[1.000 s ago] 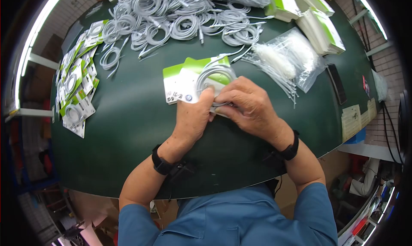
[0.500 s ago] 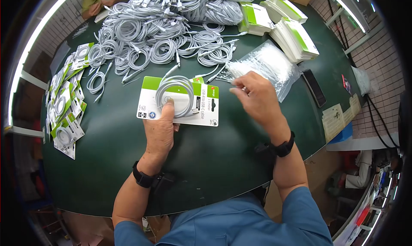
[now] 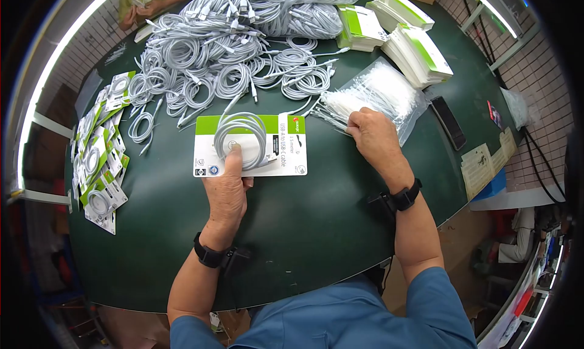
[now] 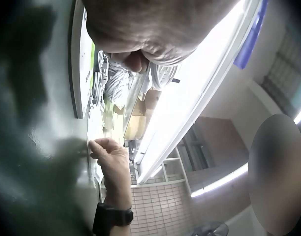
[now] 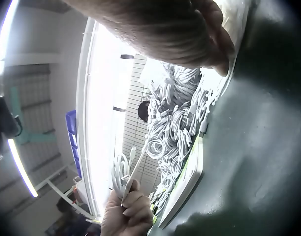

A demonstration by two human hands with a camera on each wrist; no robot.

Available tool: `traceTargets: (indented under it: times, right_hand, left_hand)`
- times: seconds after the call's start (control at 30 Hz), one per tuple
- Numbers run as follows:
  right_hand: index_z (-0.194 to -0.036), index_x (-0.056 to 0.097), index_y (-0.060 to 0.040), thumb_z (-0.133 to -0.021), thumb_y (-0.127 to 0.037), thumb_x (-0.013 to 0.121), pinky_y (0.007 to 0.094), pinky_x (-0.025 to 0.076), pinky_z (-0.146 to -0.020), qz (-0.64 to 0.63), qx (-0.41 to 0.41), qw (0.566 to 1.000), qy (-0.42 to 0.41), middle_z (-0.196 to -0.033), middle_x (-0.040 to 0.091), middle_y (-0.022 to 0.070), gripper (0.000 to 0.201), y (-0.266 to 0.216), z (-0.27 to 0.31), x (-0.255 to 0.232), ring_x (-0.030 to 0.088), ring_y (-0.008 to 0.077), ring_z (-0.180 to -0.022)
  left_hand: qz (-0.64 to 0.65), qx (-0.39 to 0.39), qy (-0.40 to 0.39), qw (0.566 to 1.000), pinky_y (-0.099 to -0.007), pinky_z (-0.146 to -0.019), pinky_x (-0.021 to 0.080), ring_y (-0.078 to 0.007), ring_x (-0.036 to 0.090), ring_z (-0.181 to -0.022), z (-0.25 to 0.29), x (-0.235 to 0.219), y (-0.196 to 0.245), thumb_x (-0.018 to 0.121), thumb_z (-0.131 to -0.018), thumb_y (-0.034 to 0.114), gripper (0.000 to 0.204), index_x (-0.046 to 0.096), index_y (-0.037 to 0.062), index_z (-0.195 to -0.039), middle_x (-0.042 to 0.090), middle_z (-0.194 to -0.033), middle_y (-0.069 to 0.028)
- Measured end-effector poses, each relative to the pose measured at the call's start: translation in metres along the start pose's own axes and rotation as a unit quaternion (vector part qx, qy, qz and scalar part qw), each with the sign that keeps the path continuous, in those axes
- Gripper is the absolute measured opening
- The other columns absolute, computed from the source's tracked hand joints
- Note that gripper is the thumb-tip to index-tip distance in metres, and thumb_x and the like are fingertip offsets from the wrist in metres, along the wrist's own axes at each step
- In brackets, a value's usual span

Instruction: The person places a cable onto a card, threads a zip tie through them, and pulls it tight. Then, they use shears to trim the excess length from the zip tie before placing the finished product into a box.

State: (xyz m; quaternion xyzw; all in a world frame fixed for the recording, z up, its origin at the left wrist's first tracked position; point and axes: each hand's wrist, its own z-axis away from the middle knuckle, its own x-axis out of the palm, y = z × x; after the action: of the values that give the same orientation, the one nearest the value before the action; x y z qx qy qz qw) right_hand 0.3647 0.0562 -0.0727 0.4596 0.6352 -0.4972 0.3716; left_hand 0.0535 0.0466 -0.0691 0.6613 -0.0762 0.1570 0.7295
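In the head view, the left hand (image 3: pixel 226 197) holds on tight, with its thumb pressing the coiled white USB cable (image 3: pixel 263 139) to the green and white cable card (image 3: pixel 292 161); its other fingers are mostly hidden behind. The right hand (image 3: pixel 382 143) is bent in, its tips close together at the white zip ties (image 3: pixel 380 90) in front of them; I cannot tell if it has 1 yet. I think this step is getting a tie, and it calls for pinching just 1 while the left thumb keeps the loops flat. Half a second ago, the right hand was nearer the left one, with its thumb and finger a bit apart; now it is at the ties, and the card sits straighter. In the left wrist view, the right hand's fingertips look close together, too blurry to show a tie. In the right wrist view, the card stands up in the left hand, with the loops beside it.
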Motion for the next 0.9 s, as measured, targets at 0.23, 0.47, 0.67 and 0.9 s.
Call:
traceTargets:
  times: [0.23, 0.47, 0.67, 0.9]
  right_hand:
    - [-0.092, 0.073, -0.0067, -0.094, -0.017, 0.075, 0.05, 0.057, -0.082, -0.033, 0.01, 0.999, 0.011, -0.096, 0.072, 0.0134, 0.011, -0.002, 0.001, -0.006, 0.071, 0.038, -0.093]
    - [-0.111, 0.067, -0.0006, -0.099, -0.009, 0.07, 0.0523, 0.056, -0.085, -0.058, 0.002, 0.997, 0.046, -0.099, 0.071, 0.02, 0.016, 0.002, -0.001, -0.002, 0.07, 0.0434, -0.095]
    - [-0.099, 0.071, 0.0007, -0.095, -0.006, 0.071, 0.0501, 0.056, -0.085, -0.126, -0.015, 0.988, 0.084, -0.1, 0.071, 0.022, 0.008, -0.001, -0.002, -0.009, 0.069, 0.0433, -0.094]
    - [-0.086, 0.071, 0.0027, -0.088, 0.0, 0.071, 0.0474, 0.057, -0.077, -0.229, 0.001, 0.963, 0.142, -0.09, 0.072, 0.0218, 0.004, -0.006, -0.005, -0.011, 0.07, 0.0423, -0.084]
  left_hand:
    - [-0.021, 0.028, -0.001, 0.999, -0.0229, -0.043, 0.047, -0.0075, 0.061, -0.062, 0.004, 0.004, -0.001, 0.069, -0.104, 0.011, 0.024, 0.059, 0.0017, -0.124, 0.069, -0.095, -0.0056]
    - [-0.068, 0.071, -0.029, 0.995, -0.0221, -0.046, 0.047, -0.007, 0.062, -0.063, 0.012, 0.003, -0.002, 0.069, -0.104, 0.014, 0.026, 0.059, 0.005, -0.126, 0.068, -0.097, -0.004]
    - [-0.087, 0.097, -0.033, 0.991, -0.0232, -0.049, 0.05, -0.0083, 0.062, -0.065, 0.024, 0.012, 0.007, 0.069, -0.101, 0.007, 0.023, 0.059, 0.0006, -0.121, 0.068, -0.092, -0.0049]
    - [-0.187, 0.198, -0.098, 0.957, -0.0261, -0.052, 0.051, -0.0108, 0.063, -0.066, 0.02, -0.004, -0.009, 0.067, -0.099, 0.006, 0.02, 0.061, 0.0002, -0.117, 0.069, -0.091, -0.0056]
